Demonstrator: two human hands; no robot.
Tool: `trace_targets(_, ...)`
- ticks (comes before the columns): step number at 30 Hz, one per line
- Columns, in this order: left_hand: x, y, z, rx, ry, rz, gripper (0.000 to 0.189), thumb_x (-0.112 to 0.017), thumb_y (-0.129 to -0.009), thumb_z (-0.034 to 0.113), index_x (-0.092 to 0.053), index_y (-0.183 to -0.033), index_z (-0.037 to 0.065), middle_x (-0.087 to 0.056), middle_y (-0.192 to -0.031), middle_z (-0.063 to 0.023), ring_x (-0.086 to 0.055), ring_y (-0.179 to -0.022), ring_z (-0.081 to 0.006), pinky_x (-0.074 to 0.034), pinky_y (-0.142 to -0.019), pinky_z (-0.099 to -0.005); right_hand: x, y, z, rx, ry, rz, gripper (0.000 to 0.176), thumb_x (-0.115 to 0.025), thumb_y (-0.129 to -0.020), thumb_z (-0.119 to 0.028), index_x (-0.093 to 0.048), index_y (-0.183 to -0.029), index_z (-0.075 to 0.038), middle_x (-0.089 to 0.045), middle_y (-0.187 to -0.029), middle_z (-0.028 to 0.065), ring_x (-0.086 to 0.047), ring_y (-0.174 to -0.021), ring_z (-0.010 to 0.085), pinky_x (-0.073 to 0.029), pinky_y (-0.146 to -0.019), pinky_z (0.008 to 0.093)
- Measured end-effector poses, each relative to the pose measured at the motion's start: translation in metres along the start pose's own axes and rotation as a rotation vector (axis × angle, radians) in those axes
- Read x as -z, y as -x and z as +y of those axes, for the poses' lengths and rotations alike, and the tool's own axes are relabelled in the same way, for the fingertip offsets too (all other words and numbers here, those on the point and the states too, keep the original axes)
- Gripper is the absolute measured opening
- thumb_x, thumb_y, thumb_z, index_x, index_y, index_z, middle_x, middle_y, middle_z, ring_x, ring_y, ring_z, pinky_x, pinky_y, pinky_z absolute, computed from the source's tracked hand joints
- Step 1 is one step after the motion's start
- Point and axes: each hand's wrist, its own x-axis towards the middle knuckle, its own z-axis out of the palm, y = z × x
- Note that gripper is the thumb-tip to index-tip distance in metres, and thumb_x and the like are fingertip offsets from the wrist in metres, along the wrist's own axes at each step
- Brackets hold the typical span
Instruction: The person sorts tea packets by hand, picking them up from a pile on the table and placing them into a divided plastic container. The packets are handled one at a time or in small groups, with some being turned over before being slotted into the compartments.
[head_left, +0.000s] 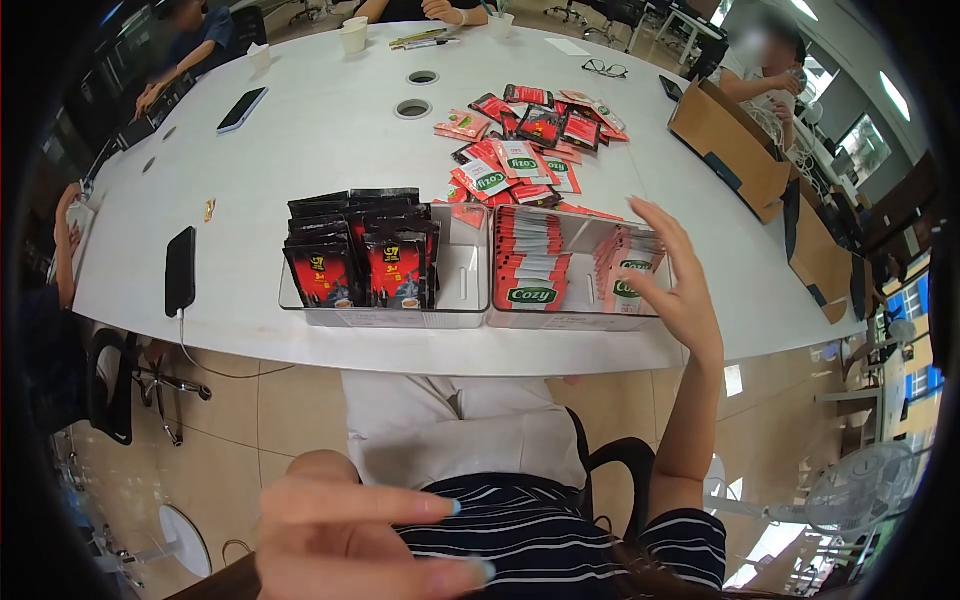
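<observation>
My right hand (680, 285) is at the right end of a clear plastic bin (590, 320), fingers stretched and spread, thumb over a leaning row of Cozy sachets (618, 262). A second stack of red and white Cozy sachets (532, 275) fills that bin's left side. Close to the camera, my left hand (350, 530) is raised above my lap, thumb and index finger apart with nothing between them. To the left stands another clear bin (462, 318), holding two rows of black and red G7 coffee sachets (398, 270); its right part shows bare plastic.
Behind the bins lies a loose pile of mixed sachets (530, 140). Two phones (180, 270) rest at the left, one with a cable. Cardboard boxes (725, 140) stand at the right edge. Glasses (605, 69), pens and paper cups (354, 35) are farther back, where other people sit.
</observation>
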Motion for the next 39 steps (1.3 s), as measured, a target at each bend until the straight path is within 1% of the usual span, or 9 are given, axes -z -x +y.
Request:
trace_targets(1,-0.007,-0.002,-0.031,-0.521,-0.082,0.073,0.038,-0.075,-0.071,0.01,-0.054,-0.102,0.019,-0.052,-0.105,-0.0179,-0.057,-0.092,-0.0319,-0.054,-0.078,-0.0501,0.003,0.007,0.004,-0.037,0.008,0.058,0.057,-0.071,-0.078,-0.025,-0.051,-0.13,-0.008,-0.051,-0.131,0.0137,-0.041,-0.128,0.0307,-0.032,-0.104,0.0383)
trace_targets(5,-0.002,-0.007,-0.004,-0.152,0.166,-0.04,0.034,-0.074,-0.072,0.011,-0.054,-0.099,0.019,-0.051,-0.102,-0.0179,-0.057,-0.092,-0.0306,-0.054,-0.076,-0.0519,0.002,0.035,0.03,-0.115,-0.035,0.218,0.044,-0.064,-0.083,-0.017,-0.054,-0.125,-0.006,-0.055,-0.125,0.0117,-0.047,-0.122,0.0264,-0.034,-0.103,0.0366)
trace_targets(11,0.001,-0.01,-0.003,-0.155,-0.003,-0.177,0.038,-0.073,-0.075,0.015,-0.055,-0.107,0.019,-0.051,-0.107,-0.018,-0.054,-0.102,-0.0326,-0.051,-0.078,-0.0579,-0.014,0.057,0.063,-0.257,-0.29,0.403,0.038,-0.045,-0.096,-0.025,-0.053,-0.125,-0.002,-0.055,-0.125,0.0117,-0.048,-0.12,0.0234,-0.035,-0.102,0.0377)
trace_targets(13,-0.029,-0.009,-0.04,-0.503,-0.233,0.162,0.031,-0.064,-0.076,-0.001,-0.059,-0.099,0.019,-0.047,-0.101,-0.0049,-0.054,-0.088,-0.0243,-0.052,-0.062,-0.0424,-0.019,0.058,0.066,-0.285,-0.39,0.452,0.046,-0.035,-0.1,-0.034,-0.051,-0.126,-0.001,-0.054,-0.127,0.0126,-0.049,-0.119,0.0236,-0.036,-0.102,0.0386)
trace_targets(19,-0.036,-0.045,-0.079,-0.31,-0.648,0.143,0.016,-0.064,-0.079,0.004,-0.063,-0.092,0.012,-0.06,-0.085,-0.0064,-0.061,-0.072,-0.0236,-0.051,-0.065,-0.0315,-0.023,0.058,0.082,-0.416,-0.542,0.49,0.059,-0.024,-0.099,-0.047,-0.049,-0.128,-0.002,-0.055,-0.126,0.0148,-0.05,-0.117,0.0242,-0.039,-0.098,0.0386)
trace_targets(27,0.012,-0.136,-0.229,0.312,-0.706,-0.526,0.03,-0.055,-0.077,-0.006,-0.065,-0.103,0.003,-0.065,-0.104,-0.0137,-0.06,-0.1,-0.0308,-0.046,-0.088,-0.0376,-0.021,0.061,0.084,-0.458,-0.582,0.51,0.058,-0.023,-0.099,-0.046,-0.05,-0.126,-0.001,-0.057,-0.122,0.0149,-0.052,-0.113,0.023,-0.041,-0.093,0.0367)
trace_targets(32,-0.006,-0.169,-0.305,0.682,-0.915,-1.178,0.065,-0.079,-0.064,0.015,-0.054,-0.124,0.006,-0.057,-0.124,-0.0137,-0.054,-0.114,-0.0301,-0.045,-0.094,-0.0393,-0.019,0.062,0.082,-0.452,-0.593,0.513,0.056,-0.024,-0.1,-0.043,-0.051,-0.125,-0.001,-0.057,-0.121,0.0147,-0.053,-0.109,0.0221,-0.041,-0.091,0.036)
trace_targets(35,-0.01,-0.168,-0.345,0.637,-1.004,-1.261,0.095,-0.088,-0.049,0.026,-0.044,-0.132,0.007,-0.049,-0.134,-0.0154,-0.053,-0.117,-0.0305,-0.045,-0.094,-0.0406,-0.019,0.063,0.084,-0.45,-0.596,0.506,0.055,-0.025,-0.1,-0.042,-0.051,-0.124,0.0,-0.058,-0.119,0.0143,-0.053,-0.108,0.0212,-0.041,-0.09,0.0353)
trace_targets(39,-0.014,-0.171,-0.336,0.488,-1.053,-1.274,0.097,-0.089,-0.045,0.03,-0.046,-0.13,0.008,-0.055,-0.125,-0.0152,-0.057,-0.11,-0.0313,-0.047,-0.089,-0.041,-0.019,0.062,0.083,-0.454,-0.587,0.491,0.054,-0.026,-0.1,-0.041,-0.052,-0.123,0.0,-0.059,-0.118,0.0138,-0.054,-0.106,0.0202,-0.042,-0.089,0.0342)
